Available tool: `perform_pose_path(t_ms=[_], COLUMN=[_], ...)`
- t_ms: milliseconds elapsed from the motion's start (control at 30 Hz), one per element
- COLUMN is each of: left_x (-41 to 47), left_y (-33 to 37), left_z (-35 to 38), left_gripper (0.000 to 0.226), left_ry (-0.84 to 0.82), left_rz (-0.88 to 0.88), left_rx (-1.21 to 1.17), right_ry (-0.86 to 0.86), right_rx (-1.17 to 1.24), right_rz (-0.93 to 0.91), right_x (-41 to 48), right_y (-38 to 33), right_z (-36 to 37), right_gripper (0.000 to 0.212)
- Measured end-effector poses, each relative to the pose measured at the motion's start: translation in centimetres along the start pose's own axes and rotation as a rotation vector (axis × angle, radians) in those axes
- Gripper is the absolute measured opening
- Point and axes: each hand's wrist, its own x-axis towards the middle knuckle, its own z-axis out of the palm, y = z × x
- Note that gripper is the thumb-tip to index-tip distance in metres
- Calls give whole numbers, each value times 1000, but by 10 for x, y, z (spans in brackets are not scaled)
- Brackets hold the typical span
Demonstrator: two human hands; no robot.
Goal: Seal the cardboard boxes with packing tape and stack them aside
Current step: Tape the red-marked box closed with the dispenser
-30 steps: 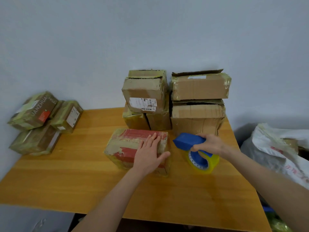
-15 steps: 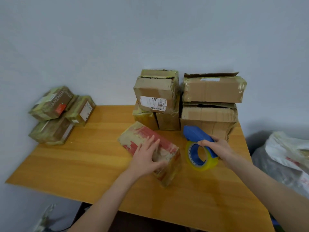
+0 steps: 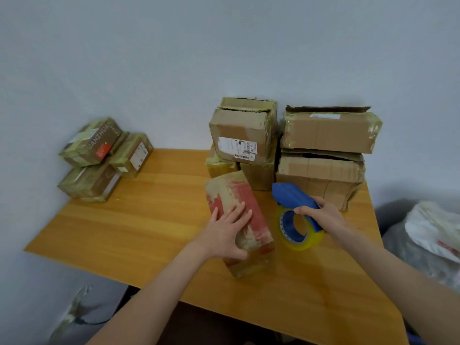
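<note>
Your left hand (image 3: 225, 235) lies on top of the small brown cardboard box with worn red print (image 3: 236, 192). The fingers are straight and spread over its upper face, and the thumb runs along the near end. That box sits on the orange wooden surface (image 3: 139, 220), a little right of the middle, turned so its long side runs away from you at an angle.

Your right hand (image 3: 321, 215) is curled round the blue handle of the tape dispenser with its yellowish roll of clear tape (image 3: 291, 195). The roll stands on edge on the surface, just beside the right side of the box.

Behind them, against the pale wall (image 3: 149, 58), stand the other cartons. A brown carton with a white shipping label (image 3: 244, 135) rests on two smaller taped boxes (image 3: 258, 175). To its right, a wide brown carton with a raised flap (image 3: 328, 131) sits on a crumpled wide carton (image 3: 318, 175).

At the far left corner of the surface is a pile of three small boxes wrapped in greenish tape (image 3: 92, 143), well apart from your hands.

A white plastic bag (image 3: 433, 227) lies off the right edge of the surface.
</note>
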Motion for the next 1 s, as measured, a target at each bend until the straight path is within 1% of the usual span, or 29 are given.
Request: perform_pose_path(t_ms=[67,133,200,300,367,467,500,567,633,667,700,733,800,833,867,900,933,1000], left_x=[-6,-10,-11,-2,9,23,27,33,35,36,36,36,33,30,28,26,22,17], left_y=[3,8,7,-7,-16,-27,-31,-39,-45,-46,-45,-44,-39,-35,-31,-27,-22,-13], left_z=[3,6,6,1,-2,-4,-4,-5,-10,-14,-19,-25,-42,-51,-58,-65,-70,-75], left_gripper=[102,100,97,95,94,92,92,91,92,90,86,78,55,49,47,47,47,46], left_ry=[-15,-22,-19,-15,-7,28,36,38,15,18,61,145,315,303,226,141,85,47], left_rz=[-28,-60,-22,84,131,167,180,211,225,219,198,146,-35,-110,-152,-162,-160,-170], left_rx=[-32,-72,-124,-132,-133,-146,-151,-137,-125,-160,-262,-450,-981,-1253,-1475,-1604,-1661,-1720], right_ry=[-3,-25,-42,-57,-67,-95,-105,-121,-129,-130,-131,-135,-146,-154,-166,-180,-195,-228], right_rx=[-52,-92,-109,-98,-89,-85,-89,-103,-128,-137,-138,-136,-143,-149,-158,-168,-178,-197], right_rz=[1,-8,-28,-43,-48,-56,-61,-71,-89,-94,-99,-107,-123,-130,-140,-151,-164,-189], right_x=[-3,-5,-8,-11,-15,-23,-25,-28,-31,-32,-34,-36,-41,-44,-46,-49,-52,-55], right_y=[-10,-18,-28,-41,-51,-66,-69,-74,-79,-81,-83,-86,-91,-93,-95,-97,-99,-101], right_z=[-3,-6,-10,-19,-25,-27,-26,-25,-23,-22,-20,-19,-17,-15,-13,-11,-9,-4], right_gripper=[64,58,51,49,55,73,73,66,69,71,72,72,72,73,73,74,74,75])
